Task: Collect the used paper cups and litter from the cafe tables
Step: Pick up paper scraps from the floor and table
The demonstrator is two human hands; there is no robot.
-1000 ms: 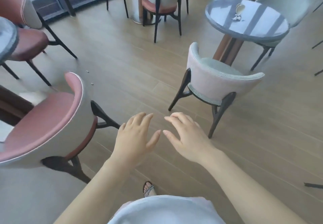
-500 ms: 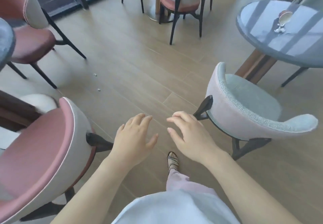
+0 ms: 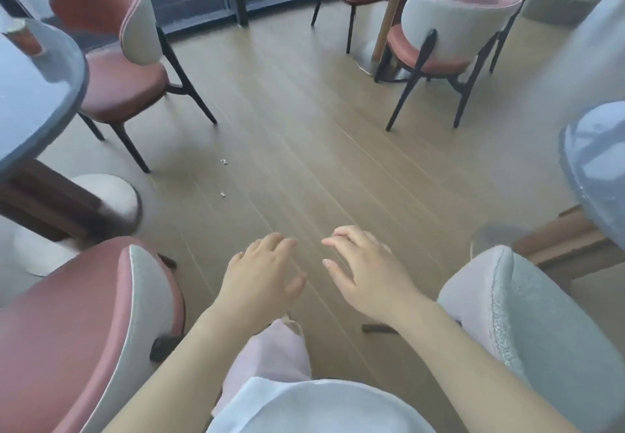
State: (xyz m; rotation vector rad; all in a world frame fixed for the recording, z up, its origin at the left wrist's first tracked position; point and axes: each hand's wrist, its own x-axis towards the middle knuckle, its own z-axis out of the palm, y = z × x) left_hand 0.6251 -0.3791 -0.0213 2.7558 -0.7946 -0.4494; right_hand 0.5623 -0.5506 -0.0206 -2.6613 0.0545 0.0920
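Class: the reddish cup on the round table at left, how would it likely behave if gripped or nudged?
The cup looks like thin paper, so it is probably light and easily dented by a firm grip. It stands upright near the rim of the table, so a nudge might tip it off. Any contents are hidden.

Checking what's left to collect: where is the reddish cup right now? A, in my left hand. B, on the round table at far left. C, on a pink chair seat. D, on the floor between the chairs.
B: the reddish cup stands on the dark round table at the far left, while the left hand and right hand hover open and empty over the floor.
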